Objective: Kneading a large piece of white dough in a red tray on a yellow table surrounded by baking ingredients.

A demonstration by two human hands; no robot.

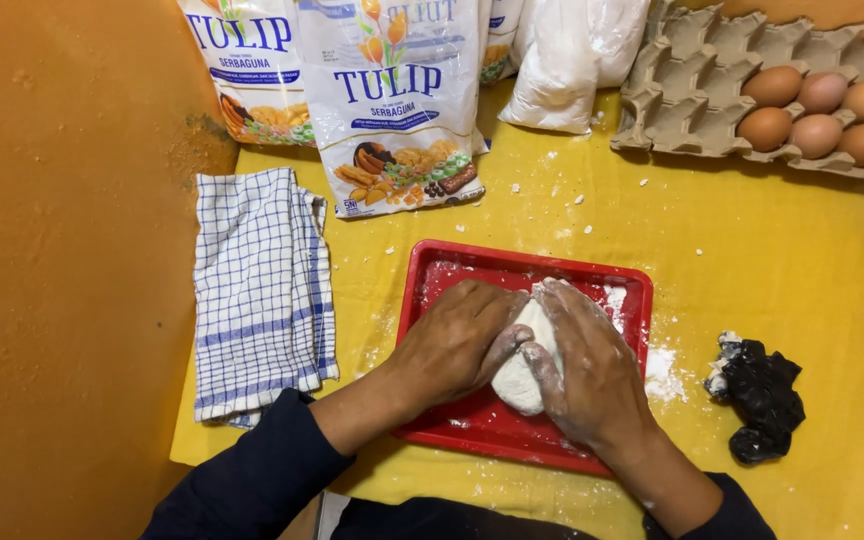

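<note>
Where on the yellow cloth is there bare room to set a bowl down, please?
The widest free patch lies between the red tray, the egg carton and the crumpled black bag, lightly floured. A narrow strip runs between the checked towel and tray. The back edge is crowded with flour bags.

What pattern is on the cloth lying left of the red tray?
The cloth is white with a blue checked grid and darker blue stripes near one end, seen in the head view.

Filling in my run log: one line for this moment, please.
left hand: on dough | right hand: on dough | dough: over red tray | nearby: checked cloth, eggs
</note>
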